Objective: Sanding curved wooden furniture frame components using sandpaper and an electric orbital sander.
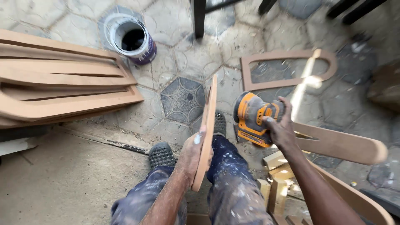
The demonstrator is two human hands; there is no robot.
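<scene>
while the person sits low in the frame with paint-flecked trousers (233, 183) and dark shoes (161, 155) on the floor (75, 175), the left hand (193, 155) near bottom centre is clamped on the lower part of a thin curved wooden piece (207, 125), fingers wrapped over its edge. that piece stands on edge, running from between the knees up toward the middle of the frame. just right of it, the right hand (280, 129) grips the top of an orange and black sander (254, 118), fingers closed over its body; the sander sits close beside the wooden piece, though whether it touches cannot be told. below the right arm, at lower right, lie small pale wood blocks (277, 183) and long rounded boards (346, 146). further off, at centre left, a stack of curved cut boards (62, 87) rests on the paving. an arch-shaped wooden frame (287, 68) lies flat at upper right. an open can (132, 38) with a white rim stands at upper left centre, and dark furniture legs (199, 16) cross the top edge.
</scene>
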